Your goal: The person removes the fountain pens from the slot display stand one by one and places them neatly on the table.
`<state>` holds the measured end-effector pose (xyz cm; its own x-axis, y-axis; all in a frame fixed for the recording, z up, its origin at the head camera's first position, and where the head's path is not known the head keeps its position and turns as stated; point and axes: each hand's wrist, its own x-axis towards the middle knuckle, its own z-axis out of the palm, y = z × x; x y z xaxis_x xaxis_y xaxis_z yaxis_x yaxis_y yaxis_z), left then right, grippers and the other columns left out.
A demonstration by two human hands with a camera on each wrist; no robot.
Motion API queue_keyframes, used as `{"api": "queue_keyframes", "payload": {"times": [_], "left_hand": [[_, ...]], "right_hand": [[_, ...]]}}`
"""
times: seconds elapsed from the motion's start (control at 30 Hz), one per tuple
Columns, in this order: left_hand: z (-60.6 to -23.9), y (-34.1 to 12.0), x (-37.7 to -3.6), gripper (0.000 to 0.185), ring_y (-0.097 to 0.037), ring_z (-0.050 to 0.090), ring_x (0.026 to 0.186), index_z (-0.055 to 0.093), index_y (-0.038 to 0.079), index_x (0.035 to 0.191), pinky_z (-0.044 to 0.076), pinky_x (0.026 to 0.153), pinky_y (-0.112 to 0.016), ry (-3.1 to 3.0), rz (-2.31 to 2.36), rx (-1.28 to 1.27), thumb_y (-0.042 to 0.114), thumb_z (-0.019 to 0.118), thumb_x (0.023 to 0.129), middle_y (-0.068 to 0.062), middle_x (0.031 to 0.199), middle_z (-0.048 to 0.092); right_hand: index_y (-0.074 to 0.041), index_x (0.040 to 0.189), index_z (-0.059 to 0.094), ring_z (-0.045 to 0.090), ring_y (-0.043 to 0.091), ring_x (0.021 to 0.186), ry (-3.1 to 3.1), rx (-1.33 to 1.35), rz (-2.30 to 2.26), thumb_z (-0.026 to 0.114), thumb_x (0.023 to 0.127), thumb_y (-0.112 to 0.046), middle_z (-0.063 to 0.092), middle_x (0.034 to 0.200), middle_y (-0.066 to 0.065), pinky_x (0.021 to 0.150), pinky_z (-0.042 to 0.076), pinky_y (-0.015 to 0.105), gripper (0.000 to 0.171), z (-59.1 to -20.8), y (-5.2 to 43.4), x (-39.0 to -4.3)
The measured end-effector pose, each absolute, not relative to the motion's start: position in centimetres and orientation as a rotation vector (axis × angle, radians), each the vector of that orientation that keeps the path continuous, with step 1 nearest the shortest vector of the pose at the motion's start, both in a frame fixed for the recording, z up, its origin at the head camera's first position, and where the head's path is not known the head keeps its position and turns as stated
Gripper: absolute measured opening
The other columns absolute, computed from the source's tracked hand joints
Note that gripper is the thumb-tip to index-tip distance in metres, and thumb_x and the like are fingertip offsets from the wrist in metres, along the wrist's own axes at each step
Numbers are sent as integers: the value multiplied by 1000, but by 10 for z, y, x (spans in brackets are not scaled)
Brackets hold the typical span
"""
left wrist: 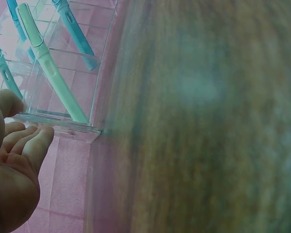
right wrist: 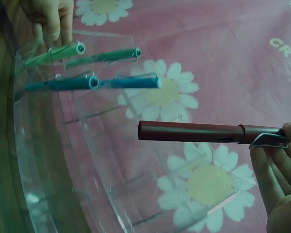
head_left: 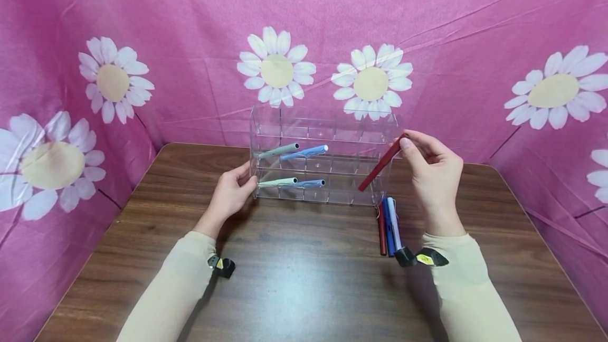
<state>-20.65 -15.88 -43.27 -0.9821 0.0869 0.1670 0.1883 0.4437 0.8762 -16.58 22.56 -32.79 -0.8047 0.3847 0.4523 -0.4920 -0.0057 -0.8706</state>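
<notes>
A clear plastic rack (head_left: 339, 198) with rows of small compartments stands on the table. My left hand (head_left: 230, 194) grips its left side wall, thumb in front and fingers behind. Raised before the rack's right end, my right hand (head_left: 439, 173) pinches a dark red pen (head_left: 382, 162) by its clip end, the other end slanting down to the left. In the rack's left columns lie a pale green pen (head_left: 277, 182) and a blue pen (head_left: 311, 183) low down, with a grey-green pen (head_left: 280, 150) and a bright blue pen (head_left: 304, 152) above them.
Right of the rack, a red pen (head_left: 382, 231), a dark blue pen (head_left: 389, 228) and a pale lavender pen (head_left: 395, 223) lie side by side, partly behind the right wrist camera (head_left: 405, 257). A pink flowered cloth (head_left: 199, 67) hangs around the wooden table (head_left: 285, 278).
</notes>
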Motion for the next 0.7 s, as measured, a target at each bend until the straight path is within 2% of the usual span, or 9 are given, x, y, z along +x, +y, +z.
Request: {"api": "queue_keyframes", "payload": {"times": [0.3, 0.57, 0.7], "left_hand": [[-432, -159, -207, 51, -35, 70, 126, 57, -2, 153, 58, 105, -35, -2588, -1589, -250, 2, 61, 102, -25, 137, 70], [-432, -158, -207, 51, -35, 70, 125, 57, -2, 153, 58, 102, -30, -2590, -1587, -250, 1, 61, 102, -26, 135, 70], [-432, -158, -206, 51, -37, 70, 126, 56, -3, 153, 59, 100, -27, -2589, -1595, -247, 1, 60, 102, -27, 136, 70]], "right_hand": [[7, 114, 81, 75, 5, 69, -1766, -31, 1852, 81, 94, -2, 84, 86, -4, 71, 62, 16, 22, -341, 251, -155], [4, 117, 81, 75, 3, 72, -1869, -139, 1856, 80, 95, -2, 84, 86, -7, 69, 60, 13, 23, -353, 272, -150], [2, 118, 81, 74, 0, 69, -2044, -132, 1804, 78, 97, -5, 83, 85, -13, 68, 59, 12, 22, -363, 283, -148]]}}
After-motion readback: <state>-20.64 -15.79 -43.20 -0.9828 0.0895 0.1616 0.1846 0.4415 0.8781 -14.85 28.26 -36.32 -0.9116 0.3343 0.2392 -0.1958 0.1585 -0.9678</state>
